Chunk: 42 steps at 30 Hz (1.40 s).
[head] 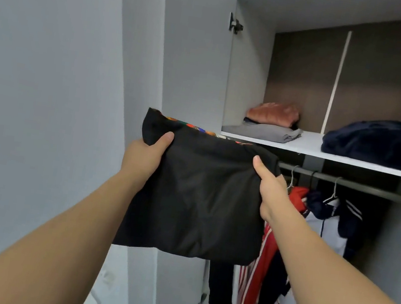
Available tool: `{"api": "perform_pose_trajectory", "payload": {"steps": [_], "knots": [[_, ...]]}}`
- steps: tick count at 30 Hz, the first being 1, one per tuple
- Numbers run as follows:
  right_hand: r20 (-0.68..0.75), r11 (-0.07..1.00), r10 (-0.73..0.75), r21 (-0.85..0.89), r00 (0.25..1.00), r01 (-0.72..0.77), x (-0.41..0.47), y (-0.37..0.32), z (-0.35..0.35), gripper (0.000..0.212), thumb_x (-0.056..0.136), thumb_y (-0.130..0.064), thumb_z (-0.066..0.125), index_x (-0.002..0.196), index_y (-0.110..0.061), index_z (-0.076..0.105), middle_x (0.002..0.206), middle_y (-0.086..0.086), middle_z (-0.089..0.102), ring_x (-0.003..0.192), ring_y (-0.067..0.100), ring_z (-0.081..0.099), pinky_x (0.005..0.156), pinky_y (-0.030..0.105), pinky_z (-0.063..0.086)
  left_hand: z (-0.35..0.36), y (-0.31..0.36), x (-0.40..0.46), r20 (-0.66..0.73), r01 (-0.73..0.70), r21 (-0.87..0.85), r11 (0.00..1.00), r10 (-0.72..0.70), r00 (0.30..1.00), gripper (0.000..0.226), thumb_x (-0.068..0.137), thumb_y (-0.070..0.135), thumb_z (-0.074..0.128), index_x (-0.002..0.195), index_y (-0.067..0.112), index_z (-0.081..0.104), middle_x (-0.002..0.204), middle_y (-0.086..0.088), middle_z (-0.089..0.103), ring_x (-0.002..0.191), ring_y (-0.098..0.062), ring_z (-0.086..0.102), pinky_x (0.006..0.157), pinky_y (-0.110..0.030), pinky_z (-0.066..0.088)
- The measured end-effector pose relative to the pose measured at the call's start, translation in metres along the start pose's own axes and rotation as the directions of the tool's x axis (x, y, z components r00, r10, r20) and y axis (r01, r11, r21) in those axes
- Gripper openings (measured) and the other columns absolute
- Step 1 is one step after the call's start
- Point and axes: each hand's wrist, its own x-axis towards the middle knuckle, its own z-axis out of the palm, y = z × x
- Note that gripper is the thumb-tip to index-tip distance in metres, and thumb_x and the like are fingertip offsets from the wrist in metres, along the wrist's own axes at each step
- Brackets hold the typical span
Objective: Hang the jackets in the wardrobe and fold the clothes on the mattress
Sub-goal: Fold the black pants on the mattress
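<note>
No readable text, label, brand, number or sign anywhere in view.

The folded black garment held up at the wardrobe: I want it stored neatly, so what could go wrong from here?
1. The left hand and right hand grip only the top edge of the black garment; the hanging part may unfold.
2. The shelf gap between the folded stack and navy pile looks tight; sliding it in may disturb them.

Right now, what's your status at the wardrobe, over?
Both hands gripping: left hand, right hand on the folded black garment. Held up just below the shelf. Free gap between the two piles; nothing blocking.
</note>
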Motion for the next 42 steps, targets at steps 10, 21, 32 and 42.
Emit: {"api": "perform_pose_trajectory", "payload": {"steps": [10,21,32,42], "knots": [[-0.249,0.986,-0.163,-0.014,0.955,0.164,0.081,-0.082,-0.053,0.072,0.070,-0.048,0.084,0.128,-0.015,0.056,0.115,0.005,0.069,0.097,0.025,0.068,0.081,0.040,0.058,0.136,0.020,0.088,0.381,-0.038,-0.231,0.972,0.126,0.916,0.040,0.088,0.044,0.067,0.121,0.024,0.058,0.114,0.007,0.069,0.102,-0.017,0.067,0.090,-0.039,0.055],[-0.310,0.953,-0.293,-0.019,0.904,0.303,0.214,-0.190,-0.068,0.087,0.063,-0.057,0.084,0.133,-0.018,0.049,0.119,0.004,0.063,0.101,0.029,0.063,0.093,0.051,0.052,0.284,0.121,0.188,0.225,-0.305,-0.223,0.926,0.354,0.908,0.023,0.098,0.033,0.054,0.113,0.021,0.042,0.109,0.005,0.055,0.102,-0.021,0.056,0.088,-0.036,0.046],[-0.350,0.889,-0.418,0.030,0.838,0.456,0.368,-0.245,-0.023,0.080,0.071,-0.052,0.082,0.133,-0.014,0.047,0.121,0.004,0.061,0.103,0.029,0.062,0.096,0.050,0.052,0.380,0.180,0.335,0.066,-0.566,-0.010,0.824,0.565,0.822,0.039,0.102,0.037,0.045,0.128,0.010,0.038,0.120,-0.012,0.059,0.109,-0.036,0.056,0.089,-0.043,0.045],[-0.431,0.648,-0.727,-0.174,0.534,0.742,0.454,-0.322,-0.047,0.064,0.083,-0.044,0.075,0.132,-0.011,0.049,0.090,-0.016,0.053,0.085,0.005,0.057,0.088,0.026,0.047,0.527,0.221,0.378,-0.091,-0.538,-0.282,0.794,0.536,0.839,0.039,0.104,0.037,0.040,0.129,0.008,0.034,0.125,-0.013,0.058,0.107,-0.035,0.057,0.077,-0.036,0.037]]}}
